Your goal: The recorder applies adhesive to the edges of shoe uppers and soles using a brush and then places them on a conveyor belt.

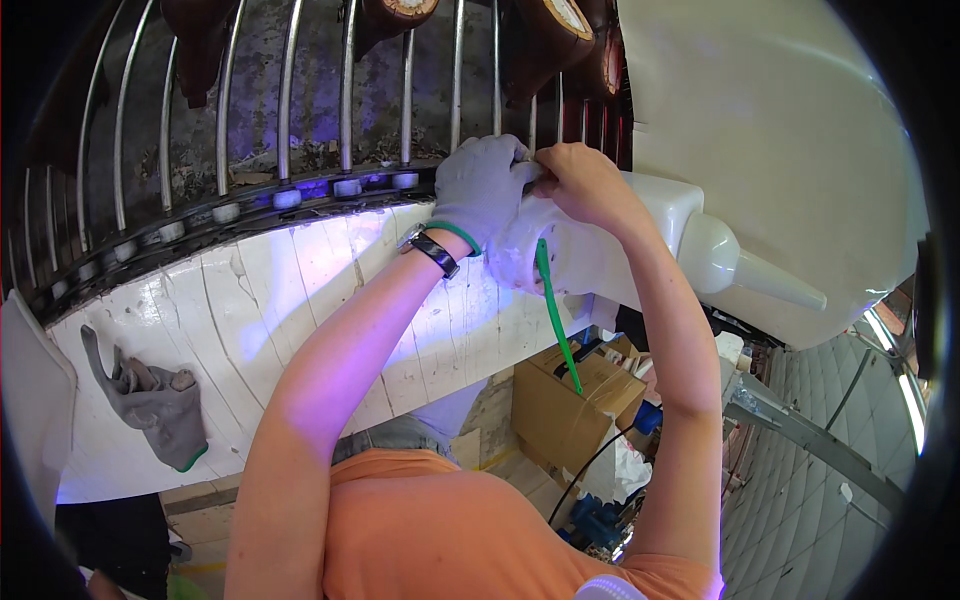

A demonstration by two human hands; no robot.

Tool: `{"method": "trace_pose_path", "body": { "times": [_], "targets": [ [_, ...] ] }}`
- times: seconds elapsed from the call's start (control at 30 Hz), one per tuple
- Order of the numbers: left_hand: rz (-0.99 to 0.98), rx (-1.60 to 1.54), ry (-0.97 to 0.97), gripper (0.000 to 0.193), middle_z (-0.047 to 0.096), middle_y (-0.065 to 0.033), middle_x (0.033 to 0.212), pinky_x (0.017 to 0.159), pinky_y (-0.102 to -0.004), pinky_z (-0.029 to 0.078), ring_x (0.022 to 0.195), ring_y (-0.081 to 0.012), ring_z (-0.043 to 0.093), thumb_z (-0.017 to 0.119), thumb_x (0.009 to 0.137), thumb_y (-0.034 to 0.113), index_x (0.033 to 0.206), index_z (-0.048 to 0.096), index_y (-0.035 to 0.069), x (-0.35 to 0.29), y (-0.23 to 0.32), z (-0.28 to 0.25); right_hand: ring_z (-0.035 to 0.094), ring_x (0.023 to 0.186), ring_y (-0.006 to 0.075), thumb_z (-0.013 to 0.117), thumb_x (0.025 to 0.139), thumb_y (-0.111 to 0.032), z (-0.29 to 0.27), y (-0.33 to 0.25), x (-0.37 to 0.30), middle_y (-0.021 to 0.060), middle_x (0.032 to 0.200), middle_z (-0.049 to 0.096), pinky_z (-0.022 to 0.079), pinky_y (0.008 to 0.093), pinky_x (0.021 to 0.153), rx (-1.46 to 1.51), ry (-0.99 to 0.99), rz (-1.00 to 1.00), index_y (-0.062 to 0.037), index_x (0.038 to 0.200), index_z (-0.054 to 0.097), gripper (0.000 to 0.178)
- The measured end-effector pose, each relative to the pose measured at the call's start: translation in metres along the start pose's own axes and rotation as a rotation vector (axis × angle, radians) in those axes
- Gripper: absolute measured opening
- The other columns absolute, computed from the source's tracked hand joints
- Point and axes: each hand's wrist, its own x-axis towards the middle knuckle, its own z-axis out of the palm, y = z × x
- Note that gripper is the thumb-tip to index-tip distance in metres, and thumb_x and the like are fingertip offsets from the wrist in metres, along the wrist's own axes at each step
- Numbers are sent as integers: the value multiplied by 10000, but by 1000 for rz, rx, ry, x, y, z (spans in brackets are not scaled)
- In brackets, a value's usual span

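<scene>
My left hand (480,188), in a grey glove with a green cuff, is closed at the far edge of the white work surface (320,300), beside the metal rods. My bare right hand (585,185) meets it from the right with thumb and fingers pinched together. What lies between the fingertips is too small and covered to tell. Just below my hands is a whitish bundle (512,255) that looks like crumpled plastic. A thin green strip-like tool (556,320) rests against it and hangs over the near edge.
A spare grey glove (160,405) lies at the left. Upright metal rods (285,90) line the far side, with dark brown pieces (540,40) showing pale ends above. A glossy white tapered shape (710,255) stands at the right; a cardboard box (570,405) sits below the edge.
</scene>
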Motion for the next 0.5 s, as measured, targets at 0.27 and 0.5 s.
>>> {"method": "trace_pose_path", "body": {
  "times": [0.27, 0.5],
  "targets": [
    [0, -144, 7, 404, 668, -93, 912, 790, -423, 488, 935, -296, 626, 645, 817, 333, 1099, 536, 65, 1, -5, -5, 609, 784, 381, 635, 756, -61, -4, 9, -1, 185, 789, 639, 476, 428, 697, 56, 16, -53, 19, 813, 606, 102],
    [-77, -408, 4, 475, 653, -137, 1009, 799, -418, 496, 910, -322, 638, 614, 839, 339, 1155, 496, 5, 2, 0, -9, 616, 765, 360, 597, 760, -21, -15, 12, -5, 175, 780, 643, 474, 416, 676, 152, 89, -62, 24, 818, 599, 73]
  ]
}}
